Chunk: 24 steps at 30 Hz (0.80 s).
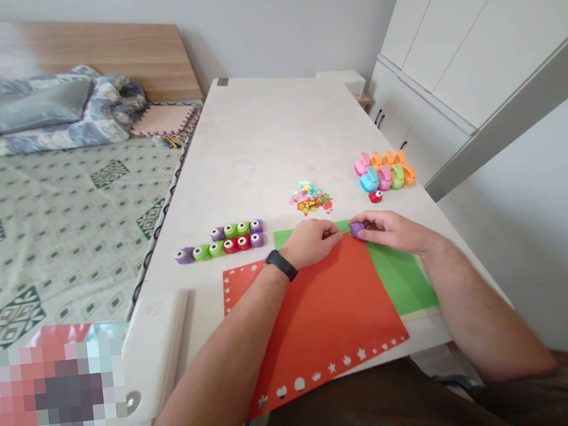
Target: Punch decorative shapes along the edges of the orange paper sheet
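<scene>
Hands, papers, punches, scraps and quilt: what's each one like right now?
Left hand: pinching red paper's far edge
Right hand: holding purple punch
Purple punch: at red paper's far edge
Red paper: holes along near and left edges
Green paper: partly under red paper
Scraps: loose pile
Left punches: two rows
Handled punches: two rows
Lone red punch: outside the rows
Quilt: bunched up

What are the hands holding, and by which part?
The right hand holds a purple punch between thumb and fingers at its side. The left hand touches the red paper at its far edge; grip unclear.
</scene>
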{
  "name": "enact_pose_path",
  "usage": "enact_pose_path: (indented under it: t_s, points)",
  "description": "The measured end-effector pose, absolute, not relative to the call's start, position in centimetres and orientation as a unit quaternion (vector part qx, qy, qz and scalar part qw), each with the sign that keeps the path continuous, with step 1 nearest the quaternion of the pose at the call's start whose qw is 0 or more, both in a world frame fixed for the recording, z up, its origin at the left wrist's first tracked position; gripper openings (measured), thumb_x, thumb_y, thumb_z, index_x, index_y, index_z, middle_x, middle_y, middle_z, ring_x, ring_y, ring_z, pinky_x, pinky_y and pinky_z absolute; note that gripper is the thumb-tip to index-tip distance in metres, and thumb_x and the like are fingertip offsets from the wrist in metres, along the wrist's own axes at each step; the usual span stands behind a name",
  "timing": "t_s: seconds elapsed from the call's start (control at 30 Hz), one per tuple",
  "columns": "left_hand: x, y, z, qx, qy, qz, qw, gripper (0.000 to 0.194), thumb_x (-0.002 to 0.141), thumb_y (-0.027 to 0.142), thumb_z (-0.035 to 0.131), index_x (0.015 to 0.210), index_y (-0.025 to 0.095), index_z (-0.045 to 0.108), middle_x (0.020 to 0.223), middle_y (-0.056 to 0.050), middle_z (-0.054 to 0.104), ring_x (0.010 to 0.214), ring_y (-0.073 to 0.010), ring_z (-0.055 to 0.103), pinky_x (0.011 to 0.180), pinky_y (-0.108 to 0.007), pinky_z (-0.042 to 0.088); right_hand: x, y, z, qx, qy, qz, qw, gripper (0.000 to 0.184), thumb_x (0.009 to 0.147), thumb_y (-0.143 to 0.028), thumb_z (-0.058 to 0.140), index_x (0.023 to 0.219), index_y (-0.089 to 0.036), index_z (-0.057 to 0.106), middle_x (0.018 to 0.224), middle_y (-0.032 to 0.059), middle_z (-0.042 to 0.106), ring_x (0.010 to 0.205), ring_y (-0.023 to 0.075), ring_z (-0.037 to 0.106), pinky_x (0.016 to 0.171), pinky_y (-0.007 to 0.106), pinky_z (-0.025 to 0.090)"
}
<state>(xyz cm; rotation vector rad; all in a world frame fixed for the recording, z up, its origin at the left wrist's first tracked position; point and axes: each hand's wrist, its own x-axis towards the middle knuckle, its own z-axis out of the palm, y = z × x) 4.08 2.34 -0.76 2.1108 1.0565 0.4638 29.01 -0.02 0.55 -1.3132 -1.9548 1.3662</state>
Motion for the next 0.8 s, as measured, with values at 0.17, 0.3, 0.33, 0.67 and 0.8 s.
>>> enact_pose_path:
  t_s: [0.17, 0.3, 0.33, 0.67, 0.8]
  points:
    - [4.07, 2.29, -0.80, 0.819, 0.407, 0.182, 0.361, 0.029, 0.092, 0.037, 0.055, 0.082, 0.017, 0.073, 0.074, -0.002, 0.070, 0.065, -0.0130, 0.055, 0.060, -0.024, 0.038, 29.10, 0.03, 0.38, -0.470, -0.695, 0.503, 0.208, 0.044, 0.091, -0.048, 0.067, 0.125, -0.021, 0.067, 0.114, 0.0073, 0.072, 0.102, 0.0246, 0.065, 0.095, 0.041, 0.052]
    - [4.13, 2.27, -0.72, 0.818, 0.412, 0.175, 0.361, 0.030, 0.092, 0.038, 0.055, 0.083, 0.017, 0.074, 0.074, -0.002, 0.070, 0.065, -0.0131, 0.055, 0.060, -0.024, 0.038, 29.17, 0.10, 0.17, -0.471, -0.690, 0.507, 0.210, 0.043, 0.090, -0.048, 0.068, 0.123, -0.020, 0.068, 0.111, 0.0074, 0.072, 0.101, 0.0247, 0.065, 0.094, 0.041, 0.051]
    - [4.15, 2.28, -0.71, 0.818, 0.412, 0.174, 0.361, 0.030, 0.092, 0.038, 0.055, 0.083, 0.017, 0.074, 0.075, -0.002, 0.070, 0.066, -0.0131, 0.055, 0.060, -0.024, 0.038, 29.18, 0.13, 0.12, -0.471, -0.688, 0.510, 0.210, 0.043, 0.090, -0.048, 0.068, 0.123, -0.020, 0.068, 0.111, 0.0073, 0.072, 0.101, 0.0246, 0.065, 0.093, 0.041, 0.051]
    - [4.14, 2.33, -0.75, 0.822, 0.406, 0.176, 0.358, 0.031, 0.093, 0.039, 0.055, 0.081, 0.017, 0.072, 0.073, -0.002, 0.069, 0.064, -0.0128, 0.054, 0.060, -0.024, 0.037, 29.16, 0.20, -0.07, -0.475, -0.690, 0.501, 0.219, 0.043, 0.089, -0.047, 0.069, 0.123, -0.021, 0.069, 0.110, 0.0068, 0.073, 0.100, 0.0251, 0.066, 0.093, 0.041, 0.053]
    - [4.16, 2.33, -0.77, 0.821, 0.408, 0.175, 0.358, 0.030, 0.093, 0.039, 0.055, 0.081, 0.017, 0.073, 0.073, -0.002, 0.069, 0.065, -0.0131, 0.054, 0.059, -0.024, 0.037, 29.18, 0.18, -0.16, -0.480, -0.706, 0.476, 0.210, 0.040, 0.090, -0.046, 0.068, 0.121, -0.022, 0.070, 0.107, 0.0060, 0.074, 0.097, 0.0244, 0.067, 0.091, 0.040, 0.053]
